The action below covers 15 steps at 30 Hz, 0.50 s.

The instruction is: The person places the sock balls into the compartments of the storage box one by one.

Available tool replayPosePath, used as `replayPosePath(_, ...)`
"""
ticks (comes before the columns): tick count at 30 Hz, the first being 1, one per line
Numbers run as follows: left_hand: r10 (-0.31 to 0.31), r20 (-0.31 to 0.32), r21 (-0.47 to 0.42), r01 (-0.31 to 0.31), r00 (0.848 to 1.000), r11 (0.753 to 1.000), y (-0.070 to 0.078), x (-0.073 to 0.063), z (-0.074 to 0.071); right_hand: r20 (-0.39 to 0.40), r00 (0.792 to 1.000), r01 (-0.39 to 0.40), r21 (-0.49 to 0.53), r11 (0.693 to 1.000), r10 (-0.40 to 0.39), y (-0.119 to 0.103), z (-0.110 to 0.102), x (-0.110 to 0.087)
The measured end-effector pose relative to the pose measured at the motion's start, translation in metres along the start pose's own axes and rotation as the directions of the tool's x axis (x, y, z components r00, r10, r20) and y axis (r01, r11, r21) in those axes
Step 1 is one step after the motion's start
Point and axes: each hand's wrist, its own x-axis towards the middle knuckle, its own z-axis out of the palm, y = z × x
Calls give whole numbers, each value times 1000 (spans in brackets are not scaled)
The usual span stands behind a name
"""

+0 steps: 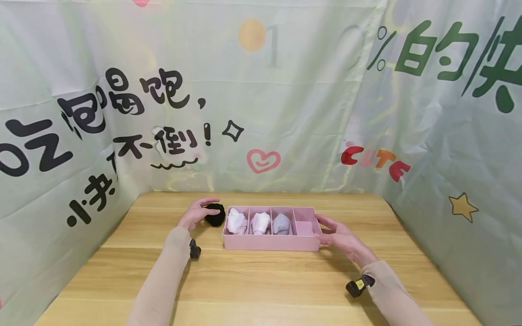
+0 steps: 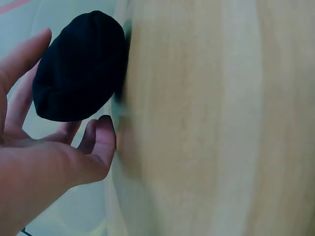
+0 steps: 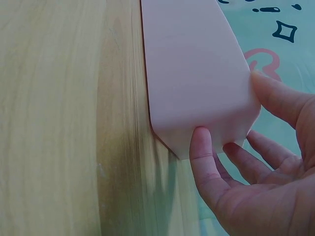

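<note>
On the left of the table my left hand (image 1: 197,213) has its thumb and fingers round a black cloth ball (image 1: 215,215), which looks like a rolled-up sock. The left wrist view shows the ball (image 2: 81,69) close up against the table side, with some fingers hidden behind it. Just right of the ball sits a pink divided box (image 1: 271,243). White bundles (image 1: 237,221) (image 1: 260,223) lie in its two left compartments, and a grey bundle (image 1: 281,224) in the third. My right hand (image 1: 340,235) grips the box's right end, thumb at the near side.
The rightmost compartment (image 1: 304,227) shows its pink floor. A wooden table (image 1: 253,285) carries everything. Printed cloth (image 1: 220,99) hangs behind it and along both sides. Each wrist wears a small black camera (image 1: 195,249).
</note>
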Motion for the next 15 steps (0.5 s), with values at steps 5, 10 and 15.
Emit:
replayPosePath(5,6,19,7,-6,1000,1000,-1,1,1,7,1000,-3,14,1000,3,-1,0,0)
replayPosePath(10,-15,35,-12,15,999,1000,-4,2,2,7,1000,-3,5,1000,3,-1,0,0)
replayPosePath(15,-13,10,-2,13,1000,1000,-6,4,2,6,1000,-1,0,1000,1,0,0,0)
